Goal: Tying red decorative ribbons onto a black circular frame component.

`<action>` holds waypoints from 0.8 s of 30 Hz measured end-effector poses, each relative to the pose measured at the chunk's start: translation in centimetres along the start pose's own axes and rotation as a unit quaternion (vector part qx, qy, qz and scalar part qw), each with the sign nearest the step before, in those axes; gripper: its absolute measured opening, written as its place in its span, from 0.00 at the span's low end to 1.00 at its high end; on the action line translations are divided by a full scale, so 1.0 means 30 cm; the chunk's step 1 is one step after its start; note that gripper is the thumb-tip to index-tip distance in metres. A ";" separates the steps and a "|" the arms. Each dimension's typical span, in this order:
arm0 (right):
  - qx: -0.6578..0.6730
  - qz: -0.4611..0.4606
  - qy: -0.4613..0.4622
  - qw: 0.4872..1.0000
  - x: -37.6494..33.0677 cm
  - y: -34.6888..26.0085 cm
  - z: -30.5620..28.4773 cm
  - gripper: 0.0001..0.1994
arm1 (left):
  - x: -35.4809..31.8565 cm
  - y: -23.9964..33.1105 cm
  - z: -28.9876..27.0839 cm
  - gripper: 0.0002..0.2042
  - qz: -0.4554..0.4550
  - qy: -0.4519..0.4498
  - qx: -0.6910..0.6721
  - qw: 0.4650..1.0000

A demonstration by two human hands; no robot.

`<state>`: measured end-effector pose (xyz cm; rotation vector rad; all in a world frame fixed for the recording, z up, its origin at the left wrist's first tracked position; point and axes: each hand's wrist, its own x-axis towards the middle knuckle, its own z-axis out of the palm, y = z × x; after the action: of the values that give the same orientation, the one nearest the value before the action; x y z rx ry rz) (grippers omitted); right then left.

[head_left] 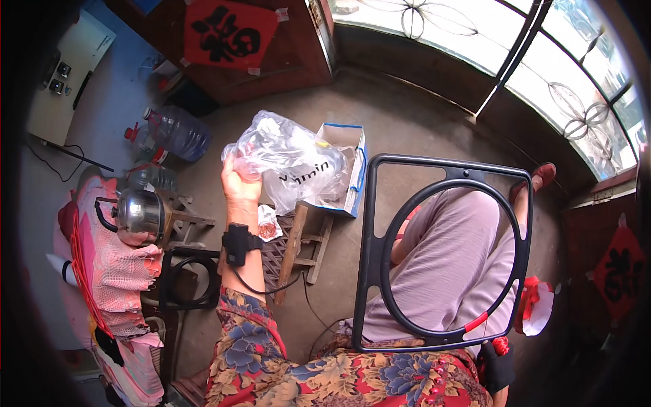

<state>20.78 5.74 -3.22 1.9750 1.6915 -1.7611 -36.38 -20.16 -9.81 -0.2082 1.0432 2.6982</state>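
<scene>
My left hand (241, 182) is raised in front of me, its fingers closed on a crumpled clear plastic bag (278, 146) with dark print. The bag hangs partly into an open white paper box with blue edges (357, 163). Across my lap lies a black square frame (366, 271) holding a black ring (385, 261) with one red segment. At the lower right, only a little skin of my right hand or wrist (500, 396) shows by a black band; the fingers are hidden.
A low wooden stool with a woven top (293, 247) stands below the box. To the left are a metal kettle (140, 214), pink cloth (112, 271), large water bottles (183, 136) and a second black frame (165, 281). A cable (278, 292) runs from my left wrist.
</scene>
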 end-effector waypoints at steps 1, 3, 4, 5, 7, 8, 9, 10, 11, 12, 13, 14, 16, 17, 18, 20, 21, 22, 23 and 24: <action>0.000 -0.010 -0.017 1.000 0.000 -0.006 -0.001 0.08 | -0.011 -0.010 0.019 0.13 -0.005 -0.036 0.006 0.999; 0.003 -0.006 -0.012 1.000 -0.006 -0.017 0.004 0.08 | -0.021 -0.026 0.053 0.11 0.003 -0.047 0.019 0.999; 0.007 -0.004 -0.006 1.000 -0.007 -0.020 0.006 0.08 | -0.027 -0.030 0.070 0.10 0.011 -0.059 0.032 0.998; 0.008 -0.004 -0.007 1.000 -0.004 -0.013 0.005 0.08 | -0.036 -0.030 0.086 0.09 0.020 -0.052 0.055 0.997; 0.031 -0.008 0.007 0.999 0.004 0.006 0.006 0.09 | -0.045 -0.035 0.105 0.08 0.039 -0.052 0.089 0.994; 0.032 -0.007 0.008 0.999 0.002 0.005 0.007 0.09 | -0.046 -0.042 0.111 0.08 0.057 -0.052 0.122 0.989; 0.038 -0.004 0.006 0.999 -0.003 -0.003 0.010 0.09 | -0.047 -0.051 0.117 0.08 0.056 -0.054 0.122 0.989; 0.043 -0.001 0.001 0.999 -0.005 -0.008 0.012 0.09 | -0.051 -0.054 0.122 0.08 0.064 -0.053 0.149 0.985; 0.043 -0.001 0.001 0.999 -0.004 -0.005 0.011 0.09 | -0.054 -0.055 0.126 0.08 0.073 -0.052 0.175 0.981; 0.046 0.003 -0.003 0.999 -0.001 -0.001 0.009 0.09 | -0.053 -0.056 0.124 0.08 0.073 -0.053 0.175 0.980; 0.047 0.007 -0.007 0.999 0.000 0.002 0.007 0.09 | -0.046 -0.062 0.115 0.07 0.068 -0.046 0.253 0.964; 0.047 0.006 -0.009 0.999 -0.001 -0.003 0.009 0.09 | -0.041 -0.056 0.097 0.06 0.066 -0.037 0.332 0.940; 0.044 0.012 0.001 0.999 -0.005 -0.013 0.015 0.09 | -0.001 -0.083 0.034 0.16 0.103 -0.038 0.400 0.910; 0.044 0.012 0.001 0.999 -0.003 -0.011 0.012 0.09 | -0.025 -0.108 0.047 0.24 0.179 0.025 0.561 0.808; 0.028 0.013 0.000 1.000 0.001 -0.007 0.007 0.10 | -0.038 -0.122 0.054 0.32 0.248 0.086 0.696 0.669; 0.013 0.015 0.001 1.000 0.004 -0.005 0.006 0.10 | -0.036 -0.134 0.058 0.45 0.290 0.067 0.722 0.624; 0.006 0.010 0.003 1.000 0.005 -0.007 0.008 0.10 | -0.044 -0.148 0.064 0.46 0.336 0.029 0.739 0.584; -0.002 0.006 0.008 1.000 0.005 -0.007 0.008 0.10 | -0.068 -0.166 0.106 0.47 0.379 -0.010 0.751 0.541; -0.003 0.006 0.008 1.000 0.005 -0.007 0.008 0.10 | -0.085 -0.173 0.138 0.50 0.366 -0.058 0.752 0.545; 0.002 0.007 0.007 1.000 0.008 -0.006 0.007 0.09 | -0.095 -0.202 0.148 0.50 0.365 -0.058 0.752 0.545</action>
<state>20.47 5.84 -3.36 2.0000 1.6760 -1.7528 -32.19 -13.31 -9.82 0.8483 3.2797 1.0217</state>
